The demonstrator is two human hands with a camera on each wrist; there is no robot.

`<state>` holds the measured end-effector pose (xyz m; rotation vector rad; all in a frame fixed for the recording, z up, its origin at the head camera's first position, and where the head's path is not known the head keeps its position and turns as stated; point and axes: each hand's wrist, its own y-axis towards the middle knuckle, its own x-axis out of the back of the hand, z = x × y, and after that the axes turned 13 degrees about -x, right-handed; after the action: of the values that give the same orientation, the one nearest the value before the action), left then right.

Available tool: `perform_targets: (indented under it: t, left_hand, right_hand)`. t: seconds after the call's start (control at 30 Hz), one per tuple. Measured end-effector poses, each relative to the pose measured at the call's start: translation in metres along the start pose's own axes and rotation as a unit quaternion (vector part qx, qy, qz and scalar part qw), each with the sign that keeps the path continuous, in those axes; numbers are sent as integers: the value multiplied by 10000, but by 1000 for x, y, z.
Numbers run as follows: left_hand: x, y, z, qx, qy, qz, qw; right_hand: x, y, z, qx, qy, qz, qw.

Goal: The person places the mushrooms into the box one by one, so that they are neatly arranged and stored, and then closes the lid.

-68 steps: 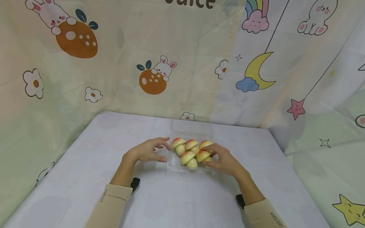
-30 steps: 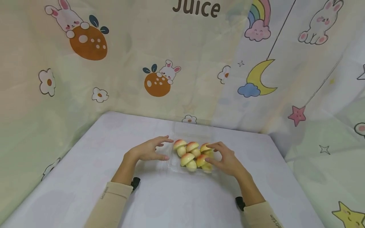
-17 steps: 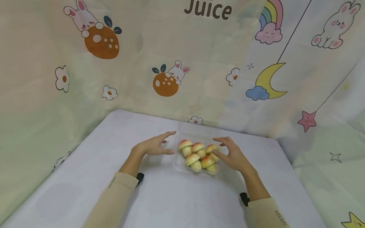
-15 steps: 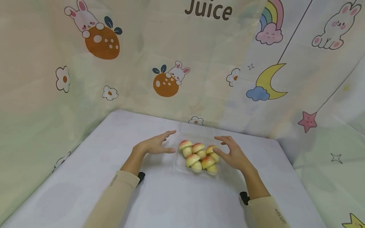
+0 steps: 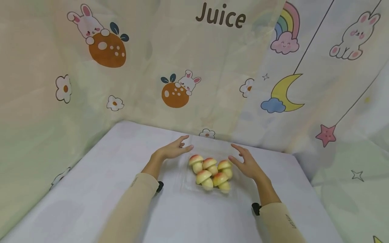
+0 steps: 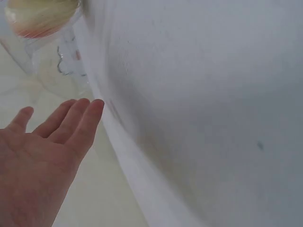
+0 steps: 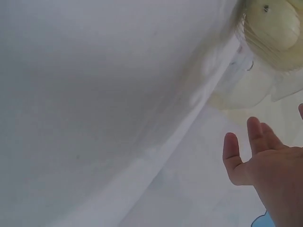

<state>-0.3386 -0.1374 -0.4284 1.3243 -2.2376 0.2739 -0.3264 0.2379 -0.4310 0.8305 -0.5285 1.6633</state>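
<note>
The printed curtain (image 5: pixel 91 84) is hanging behind the white desk (image 5: pixel 106 189), where a clear plastic tray (image 5: pixel 182 172) is sitting with five mushroom-shaped toys (image 5: pixel 211 172) clustered inside. A moment ago both hands were touching the toys; now they are lifting clear. The left hand (image 5: pixel 173 151) and the right hand (image 5: pixel 247 163) are hovering either side, fingers straight, holding nothing, so the arranging looks finished.

Beige long sleeves (image 5: pixel 130 206), black wrist straps (image 5: pixel 160 186).
</note>
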Motion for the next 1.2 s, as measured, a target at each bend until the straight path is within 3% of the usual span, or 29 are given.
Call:
perform_targets:
  t: [0.23,0.43,0.67,0.87,1.07,1.2]
  left_hand:
    - [-7,18,6,41,-50,-62,10000]
    - [-9,26,3,62,-102,-7,9999]
    - [-3,32,-2,-13,-79,-166,9998]
    - [6,33,-15,-47,-117,-355,9993]
    - [19,32,-33,-509,-230,-610,9966]
    - [29,31,-46,-858,-190,-757,9932]
  right_hand:
    - [-4,10,-2,-952,-178,323,9948]
    - [-10,19,-2,-1363,246,542,9889]
    - [-12,28,1,-1380,715,557,9863]
    - [-2,22,4,-1150,1212,293,9855]
    - [11,20,9,-633,1430,-271,9873]
    - [20,18,13,-473,1477,-432,9870]
